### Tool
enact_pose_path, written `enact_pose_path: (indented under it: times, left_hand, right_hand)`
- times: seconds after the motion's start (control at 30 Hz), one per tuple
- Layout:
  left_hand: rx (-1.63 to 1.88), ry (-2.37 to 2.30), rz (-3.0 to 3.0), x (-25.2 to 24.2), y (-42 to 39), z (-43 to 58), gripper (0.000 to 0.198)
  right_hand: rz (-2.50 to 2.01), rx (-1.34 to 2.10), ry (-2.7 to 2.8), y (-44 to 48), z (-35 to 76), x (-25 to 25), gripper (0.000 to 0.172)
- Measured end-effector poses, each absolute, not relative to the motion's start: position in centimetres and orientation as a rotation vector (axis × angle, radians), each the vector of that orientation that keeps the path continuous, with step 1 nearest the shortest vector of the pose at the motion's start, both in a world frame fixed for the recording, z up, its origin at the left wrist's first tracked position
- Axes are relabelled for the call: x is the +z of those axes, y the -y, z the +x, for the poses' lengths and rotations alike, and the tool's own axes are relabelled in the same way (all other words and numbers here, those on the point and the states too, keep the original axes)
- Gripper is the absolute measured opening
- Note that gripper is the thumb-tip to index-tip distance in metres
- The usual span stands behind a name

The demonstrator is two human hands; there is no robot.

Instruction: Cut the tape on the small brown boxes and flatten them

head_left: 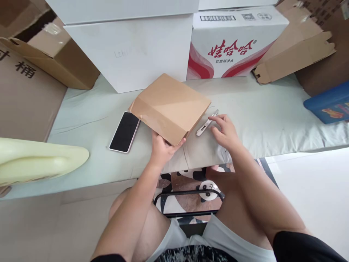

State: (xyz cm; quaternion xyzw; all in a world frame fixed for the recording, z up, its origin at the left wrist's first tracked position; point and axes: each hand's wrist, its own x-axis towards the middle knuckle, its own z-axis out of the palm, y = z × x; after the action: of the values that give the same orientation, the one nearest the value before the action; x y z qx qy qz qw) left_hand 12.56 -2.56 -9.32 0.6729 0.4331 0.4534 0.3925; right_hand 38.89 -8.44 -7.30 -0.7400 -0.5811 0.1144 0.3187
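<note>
left hand (161, 147) gripping cardboard box (170, 107), phone (124, 131) beside, box cutter (206, 123) under right hand (225, 131)

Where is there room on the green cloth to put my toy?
The biggest bare patch of cloth lies right of the knife, between the red-and-white carton and the blue box. A smaller one lies left of the phone. The middle is crowded: brown box, left hand, right hand.

Red "娃哈哈" over "饮用纯净水" on the white carton (234, 47) — "桶" on the brown cardboard (24, 94) at left
</note>
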Motion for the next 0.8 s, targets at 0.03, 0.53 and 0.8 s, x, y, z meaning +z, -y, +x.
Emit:
enact_pose_path:
  times: [0.03, 0.53, 0.8]
  left_hand:
    - [1.161, -1.075, 1.648, -9.0, 2.5, 12.5, 0.078]
    - [0.864, -0.749, 1.233, -3.9, 1.6, 7.1, 0.049]
    - [1.011, -0.886, 1.353, -4.7, 1.2, 7.8, 0.045]
  right_hand:
    - [-1.905, 0.314, 1.549, 8.4, 38.7, -7.2, 0.049]
    - [-1.448, 0.710, 1.656, 9.5, 37.5, -3.4, 0.076]
    - [-1.675, 0.585, 1.242, 9.4, 37.2, -4.3, 0.072]
